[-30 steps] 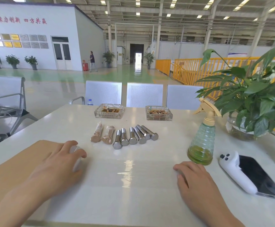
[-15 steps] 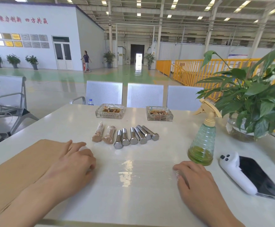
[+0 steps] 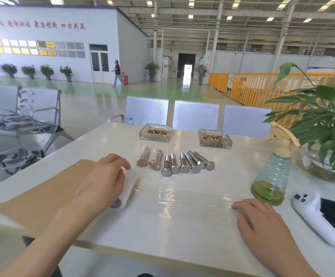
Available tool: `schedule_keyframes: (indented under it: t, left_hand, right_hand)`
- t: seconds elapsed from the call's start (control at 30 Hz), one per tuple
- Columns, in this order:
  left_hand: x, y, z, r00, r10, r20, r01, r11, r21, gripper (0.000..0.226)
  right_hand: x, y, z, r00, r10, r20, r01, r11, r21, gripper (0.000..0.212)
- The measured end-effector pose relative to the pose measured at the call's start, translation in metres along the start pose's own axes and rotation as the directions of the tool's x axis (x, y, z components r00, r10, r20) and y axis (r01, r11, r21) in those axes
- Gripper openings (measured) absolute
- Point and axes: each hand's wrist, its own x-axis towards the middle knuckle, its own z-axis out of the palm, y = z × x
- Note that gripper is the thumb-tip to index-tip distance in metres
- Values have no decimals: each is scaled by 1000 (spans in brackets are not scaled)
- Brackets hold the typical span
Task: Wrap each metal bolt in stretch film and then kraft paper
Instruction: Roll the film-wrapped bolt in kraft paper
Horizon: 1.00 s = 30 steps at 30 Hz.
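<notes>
White tabletop (image 3: 182,232) fills the near view, with a big hall behind it. Six shiny metal bolts (image 3: 186,162) lie side by side near its middle. Just left of the bolts lie two bolts wrapped in brown kraft paper (image 3: 149,159). Nearer than the bolts, a clear sheet of stretch film (image 3: 182,200) lies flat. The left hand (image 3: 102,182) has its grip curled over the white film roll (image 3: 127,188) at the sheet's left end. The right hand (image 3: 262,222) presses the sheet's right end with flat fingers. A flat brown paper sheet (image 3: 42,196) lies left of the roll.
</notes>
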Motion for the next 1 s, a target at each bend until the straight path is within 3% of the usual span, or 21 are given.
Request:
schedule_keyframes:
  t: [0.13, 0.27, 0.37, 0.53, 0.73, 0.83, 1.0]
  left_hand:
    - [12, -48, -8, 971, -240, -7, 240, 970, -30, 27]
    - [12, -77, -6, 925, -362, 118, 361, 932, 29, 10]
    - [10, -83, -3, 911, -374, 172, 363, 927, 91, 15]
    - [9, -80, -6, 924, -363, 118, 358, 932, 60, 4]
    - [7, -69, -10, 926, -365, 95, 339, 916, 215, 9]
    - [6, -68, -10, 926, -357, 126, 325, 920, 220, 17]
    - [4, -63, -12, 936, -340, 92, 317, 928, 198, 13]
  right_hand:
    - [0, -2, -1, 1000, 10, 4, -10, 1000, 4, 27]
    - [2, -4, -1, 1000, 15, 0, -15, 1000, 5, 27]
    - [1, -5, -1, 1000, 15, -9, -15, 1000, 14, 27]
    - [1, -7, -3, 1000, 12, -15, -12, 1000, 18, 27]
    - [1, -8, -4, 1000, 12, -9, -12, 999, 33, 26]
    - [0, -8, -4, 1000, 14, -15, -13, 999, 32, 27]
    - [-1, -7, -4, 1000, 7, -19, -6, 999, 31, 27]
